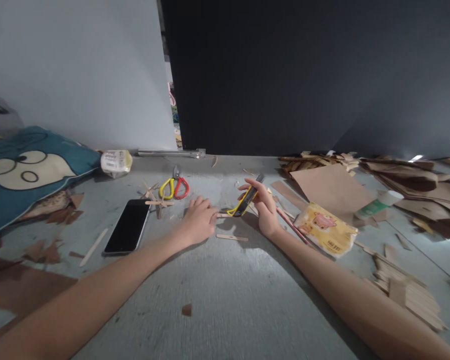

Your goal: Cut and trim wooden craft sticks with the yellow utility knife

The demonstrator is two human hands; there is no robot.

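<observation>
My right hand (265, 207) is closed around a yellow and black utility knife (246, 199), which slants with its lower end down at the table. That end meets a wooden craft stick (222, 215). The stick's other part disappears beneath my left hand (200, 218), whose curled fingers pin it to the tabletop. Just nearer to me, a second craft stick (231, 237) with small dark marks lies flat between my hands. Scissors (174, 187) with one yellow and one red handle lie beyond my left hand. Whether the blade is out is too small to tell.
A phone (127, 227) lies at left, near loose sticks (158, 202) and a blue cushion (41, 160). To the right are a yellow packet (328, 231), brown cardboard (330, 187), a green and white glue tube (378, 204) and piled craft sticks (408, 290). A dark panel (303, 75) stands behind.
</observation>
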